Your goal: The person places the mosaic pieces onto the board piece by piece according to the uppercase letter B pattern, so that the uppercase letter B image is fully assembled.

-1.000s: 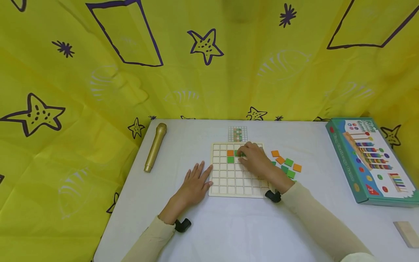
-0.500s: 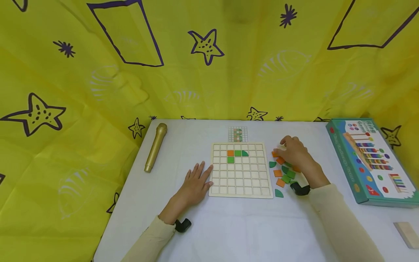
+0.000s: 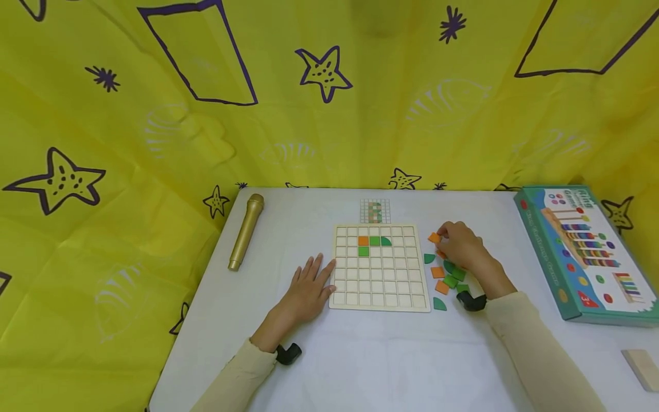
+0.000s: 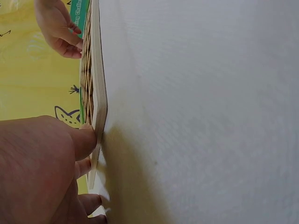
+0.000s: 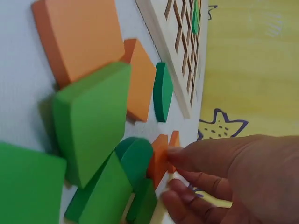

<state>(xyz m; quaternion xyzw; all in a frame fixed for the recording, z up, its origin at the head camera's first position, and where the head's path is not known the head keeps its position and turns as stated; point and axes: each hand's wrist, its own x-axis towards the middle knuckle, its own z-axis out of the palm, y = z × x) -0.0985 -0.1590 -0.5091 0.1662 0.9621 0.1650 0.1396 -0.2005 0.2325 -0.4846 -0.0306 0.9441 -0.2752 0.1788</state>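
Observation:
My left hand point(image 3: 305, 292) lies spread on the table at the board's left edge, its thumb and a finger touching the edge. The pale wooden grid board point(image 3: 381, 283) holds an orange square tile point(image 3: 363, 241), two green squares, one beside it point(image 3: 374, 241) and one below it point(image 3: 363, 251), and a dark green quarter-round tile point(image 3: 385, 241). Right of the board, my right hand point(image 3: 462, 245) pinches an orange square tile point(image 3: 434, 237) above the loose pile. Its thumb point(image 5: 205, 151) shows in the right wrist view, partly covering that tile.
Loose orange squares point(image 3: 437, 272), green squares point(image 3: 450, 281) and quarter-rounds point(image 3: 440, 304) lie right of the board. A small pattern card point(image 3: 375, 212) sits behind it. A gold microphone point(image 3: 246, 232) is at left; a game box point(image 3: 587, 254) and wooden block point(image 3: 640, 369) are at right.
My right hand left the board, where the dark green quarter-round now shows, and moved right to the loose tiles. An orange square there has shifted slightly up with its fingers. My left hand stayed still.

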